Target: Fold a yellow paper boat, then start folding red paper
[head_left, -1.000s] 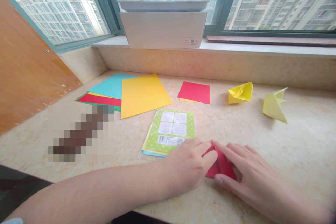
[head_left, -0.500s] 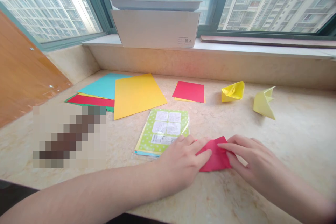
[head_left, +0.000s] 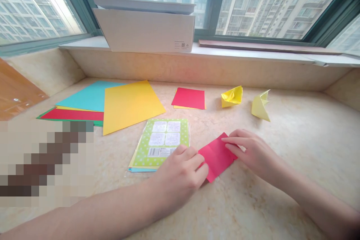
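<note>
A creased red sheet of paper lies tilted on the stone counter between my hands. My left hand grips its left edge, fingers curled over it and the thumb close alongside. At the upper right edge, my right hand pinches the paper between thumb and fingers; its fingertips rest on the red surface. Just behind my left hand is a clear packet with a green dotted sheet, its near right corner partly covered by that hand.
Large coloured sheets, a yellow one on top, lie at the left. Further back are a small red square, a folded yellow paper shape and a pale yellow one. A white box stands on the sill. A blurred patch hides the left.
The red paper has turned so that it slants up to the right, and more of its face shows. My left fingers have curled in. The whole view has swung to the right.
</note>
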The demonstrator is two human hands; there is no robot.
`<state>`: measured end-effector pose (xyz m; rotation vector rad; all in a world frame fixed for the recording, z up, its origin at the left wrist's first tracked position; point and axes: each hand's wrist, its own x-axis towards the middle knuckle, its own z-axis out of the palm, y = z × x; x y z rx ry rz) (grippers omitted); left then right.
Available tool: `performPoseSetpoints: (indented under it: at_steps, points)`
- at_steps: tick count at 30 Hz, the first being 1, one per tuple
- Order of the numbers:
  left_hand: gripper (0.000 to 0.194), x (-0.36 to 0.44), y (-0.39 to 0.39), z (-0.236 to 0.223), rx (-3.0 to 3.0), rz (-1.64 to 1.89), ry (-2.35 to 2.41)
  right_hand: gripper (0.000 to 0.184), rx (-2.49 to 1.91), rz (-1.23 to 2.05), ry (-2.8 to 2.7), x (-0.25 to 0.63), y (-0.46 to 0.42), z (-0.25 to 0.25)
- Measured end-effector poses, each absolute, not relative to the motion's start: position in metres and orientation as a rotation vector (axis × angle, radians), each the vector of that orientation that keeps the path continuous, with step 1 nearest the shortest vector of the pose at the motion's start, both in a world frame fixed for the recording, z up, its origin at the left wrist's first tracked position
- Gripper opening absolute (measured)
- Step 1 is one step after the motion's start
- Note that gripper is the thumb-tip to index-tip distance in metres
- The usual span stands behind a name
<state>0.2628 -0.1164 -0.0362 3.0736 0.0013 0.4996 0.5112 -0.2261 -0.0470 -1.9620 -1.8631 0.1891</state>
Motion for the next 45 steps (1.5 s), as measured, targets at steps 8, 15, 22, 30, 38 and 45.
performPoseSetpoints:
  at_steps: [8, 15, 22, 30, 38, 45]
  points:
    - [0.014, 0.262, -0.117, -0.037, 3.104, 0.574, -0.066, 0.021, -1.949, 0.054, -1.927, 0.511, -0.224, -0.047]
    - [0.019, 0.261, -0.121, -0.033, 3.174, 0.620, -0.086, 0.020, -1.787, -0.177, -2.091, 0.499, -0.234, -0.046]
    - [0.014, 0.262, -0.121, -0.034, 3.197, 0.486, -0.206, 0.032, -1.721, -0.160, -2.201, 0.496, -0.239, -0.052]
    - [0.019, 0.262, -0.120, -0.033, 3.147, 0.488, -0.357, 0.040, -1.593, -0.290, -2.253, 0.507, -0.229, -0.060]
    - [0.019, 0.263, -0.117, -0.031, 3.067, 0.450, -0.401, 0.039, -1.616, -0.126, -2.315, 0.519, -0.221, -0.067]
    - [0.019, 0.264, -0.118, -0.034, 3.005, 0.415, -0.387, 0.043, -1.619, -0.012, -2.245, 0.523, -0.219, -0.074]
